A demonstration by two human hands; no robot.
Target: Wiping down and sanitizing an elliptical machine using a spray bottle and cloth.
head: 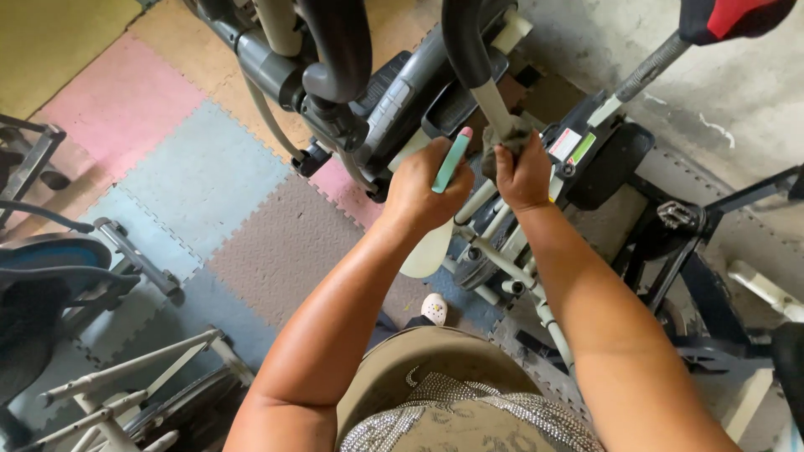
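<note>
The left hand [423,188] is gripping a green bottle [450,161] tight. The right hand [526,174] is squeezing a grey cloth [505,136] against the white bar [494,107] of the exercise machine [402,92].

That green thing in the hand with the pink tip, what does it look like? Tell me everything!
The green thing is a slim, flat stick, mint green with a small pink tip at its upper end. It looks like smooth plastic. The left hand grips its lower part, so that end is hidden, and the rest pokes up at a slant toward the grey exercise machine. Close beside it, the right hand presses a grey cloth on the machine's pale bar. What kind of tool it is cannot be told.
</note>
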